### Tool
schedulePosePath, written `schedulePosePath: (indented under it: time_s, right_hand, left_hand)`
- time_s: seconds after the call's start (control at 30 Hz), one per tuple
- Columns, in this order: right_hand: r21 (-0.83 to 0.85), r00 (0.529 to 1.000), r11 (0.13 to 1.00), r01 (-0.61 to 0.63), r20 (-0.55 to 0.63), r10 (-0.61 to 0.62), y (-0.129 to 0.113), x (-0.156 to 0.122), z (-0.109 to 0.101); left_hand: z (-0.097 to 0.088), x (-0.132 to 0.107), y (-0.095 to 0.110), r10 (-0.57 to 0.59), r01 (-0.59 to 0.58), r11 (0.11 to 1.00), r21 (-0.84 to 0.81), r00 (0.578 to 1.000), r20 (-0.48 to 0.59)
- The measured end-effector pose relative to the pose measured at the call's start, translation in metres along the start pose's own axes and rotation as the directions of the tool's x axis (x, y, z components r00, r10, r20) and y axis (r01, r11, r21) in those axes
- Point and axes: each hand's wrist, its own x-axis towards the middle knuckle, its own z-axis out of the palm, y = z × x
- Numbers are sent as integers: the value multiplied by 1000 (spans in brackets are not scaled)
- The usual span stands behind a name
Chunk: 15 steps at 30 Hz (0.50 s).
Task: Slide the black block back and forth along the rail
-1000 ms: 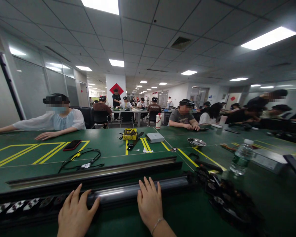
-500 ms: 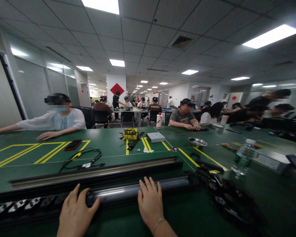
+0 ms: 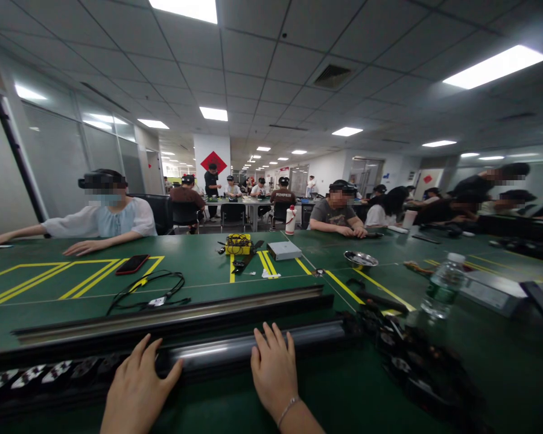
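A long, glossy dark bar (image 3: pixel 217 354) with a rounded top lies across the near side of the table. At its left part my left hand (image 3: pixel 140 383) rests with fingers spread and thumb pointing right. Farther right, my right hand (image 3: pixel 275 371), a thin bracelet at its wrist, lies stretched out over the same bar, fingers apart. Neither hand is wrapped around anything. To the left, a row of black pieces with silvery faces (image 3: pixel 57 372) sits in line with the bar. Just behind runs a long metal rail (image 3: pixel 172 314). A jumble of black linked parts (image 3: pixel 416 361) lies right of the bar.
A black cable (image 3: pixel 181 283), a phone (image 3: pixel 133 264), a yellow box with wires (image 3: pixel 238 243), a flat grey box (image 3: pixel 284 250) and a metal bowl (image 3: pixel 361 259) are farther back. A water bottle (image 3: pixel 444 286) stands at right. Several people sit around the green table (image 3: pixel 326 395).
Both hands keep nearly the same pose on the bar. The whole view has shifted slightly. A dark flat object at the far right appears more upright, and the hand near it has left view.
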Motion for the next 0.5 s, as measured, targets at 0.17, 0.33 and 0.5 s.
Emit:
schedulePosePath:
  time_s: [0.17,0.33,0.5]
  right_hand:
    - [8,1000,1000,-3,26,3,0,0,-2]
    - [52,999,998,27,38,-29,-4,-2,0]
    - [126,993,988,89,62,-98,-10,-8,5]
  left_hand:
    - [7,0,-2,-83,84,996,16,996,-18]
    - [7,-4,-10,81,-84,995,55,996,42]
    - [3,-6,-13,184,-190,978,87,980,73]
